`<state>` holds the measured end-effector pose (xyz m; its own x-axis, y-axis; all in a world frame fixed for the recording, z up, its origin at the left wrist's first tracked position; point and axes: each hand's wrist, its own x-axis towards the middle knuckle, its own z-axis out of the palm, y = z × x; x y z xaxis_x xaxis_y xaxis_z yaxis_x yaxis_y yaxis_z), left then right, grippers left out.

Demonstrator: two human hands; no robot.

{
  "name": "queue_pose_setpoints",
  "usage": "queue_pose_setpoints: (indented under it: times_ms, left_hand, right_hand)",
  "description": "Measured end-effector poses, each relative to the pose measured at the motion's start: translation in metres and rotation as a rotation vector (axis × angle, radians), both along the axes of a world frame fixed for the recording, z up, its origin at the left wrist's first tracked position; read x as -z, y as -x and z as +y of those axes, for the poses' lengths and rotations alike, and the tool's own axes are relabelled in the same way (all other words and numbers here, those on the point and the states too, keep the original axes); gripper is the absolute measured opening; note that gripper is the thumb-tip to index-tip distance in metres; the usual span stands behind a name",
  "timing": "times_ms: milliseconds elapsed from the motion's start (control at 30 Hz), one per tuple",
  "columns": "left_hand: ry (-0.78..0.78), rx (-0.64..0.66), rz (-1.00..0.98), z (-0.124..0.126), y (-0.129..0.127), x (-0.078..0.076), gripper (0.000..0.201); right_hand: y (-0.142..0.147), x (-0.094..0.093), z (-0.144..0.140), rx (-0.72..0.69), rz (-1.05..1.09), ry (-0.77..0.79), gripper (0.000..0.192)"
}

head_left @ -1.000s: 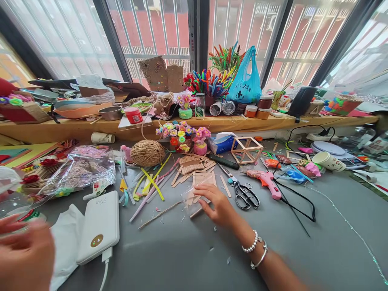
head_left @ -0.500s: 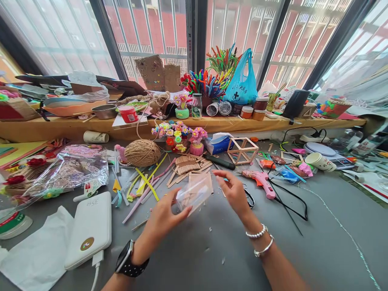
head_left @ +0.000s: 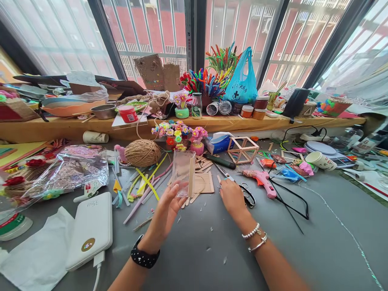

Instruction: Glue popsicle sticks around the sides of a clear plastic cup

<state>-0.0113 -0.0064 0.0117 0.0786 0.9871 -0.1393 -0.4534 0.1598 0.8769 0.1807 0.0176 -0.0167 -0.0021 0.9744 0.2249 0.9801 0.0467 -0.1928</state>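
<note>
Where the left hand (head_left: 168,209) gripped the clear plastic packet (head_left: 183,173), its contents could not be made out beyond one wooden stick standing along the right edge. Loose craft sticks (head_left: 203,165) behind the packet were partly hidden and could not be counted. One pair of scissors (head_left: 242,190) lay half covered by the right hand (head_left: 233,199). One pink glue gun (head_left: 260,180), one ball of twine (head_left: 142,152) and one white power bank (head_left: 90,230) were counted on the grey worktop (head_left: 303,250). The left hand was closed on the packet's lower edge, holding it upright above the worktop's middle. The right hand lay loosely curled, fingers down, holding nothing, touching the worktop beside the scissors.
</note>
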Motion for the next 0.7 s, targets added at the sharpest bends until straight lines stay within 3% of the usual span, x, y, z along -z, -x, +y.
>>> queue_pose_setpoints:
  times_ms: [333,567,700]
  left_hand:
    - [-0.143,0.055,-0.123,0.020,-0.025,-0.010,0.035]
    - [-0.119,0.094,-0.245,0.026,-0.026,0.012,0.031]
    - [-0.057,0.130,-0.285,0.022,-0.022,0.018,0.036]
  right_hand:
    - [0.005,-0.006,-0.003,0.051,-0.081,0.060,0.031]
    - [0.003,-0.005,-0.001,0.062,-0.043,0.071,0.031]
    - [0.000,-0.001,0.001,0.049,0.016,0.043,0.046]
